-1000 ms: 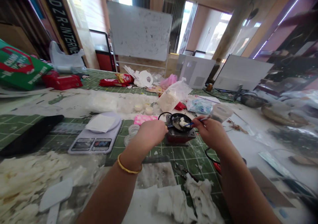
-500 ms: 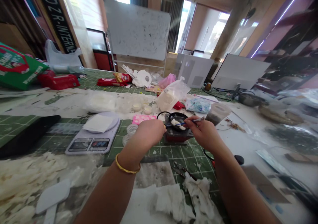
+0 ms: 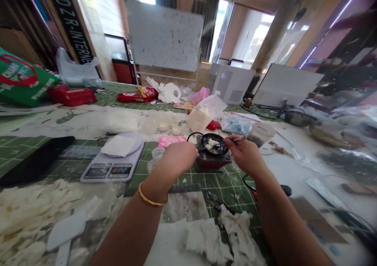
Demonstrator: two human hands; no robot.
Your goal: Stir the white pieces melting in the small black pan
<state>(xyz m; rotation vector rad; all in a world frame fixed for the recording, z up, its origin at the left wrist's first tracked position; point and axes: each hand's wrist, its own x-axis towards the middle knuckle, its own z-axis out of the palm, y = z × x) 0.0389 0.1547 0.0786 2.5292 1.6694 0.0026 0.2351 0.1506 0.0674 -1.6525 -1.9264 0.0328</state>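
Note:
A small black pan (image 3: 216, 140) with white lumps in it sits on a little red burner (image 3: 210, 160) on the green cutting mat. My left hand (image 3: 179, 158) is closed on the pan's handle at its left side. My right hand (image 3: 246, 155) pinches a thin blue-tipped stick (image 3: 228, 142) whose tip reaches into the pan among the white lumps. A gold bangle (image 3: 152, 197) circles my left wrist.
A white kitchen scale (image 3: 113, 160) with a white sheet on it stands to the left. White flakes (image 3: 32, 211) pile at the near left. Crumpled tissue (image 3: 218, 236) lies near me. Plastic bags, small cups and red packets crowd the far mat. Metal bowls (image 3: 297, 118) sit at the right.
The stick's tip has shifted about inside the pan and the white lumps have moved. My left hand has kept its hold on the handle. The view has swayed slightly.

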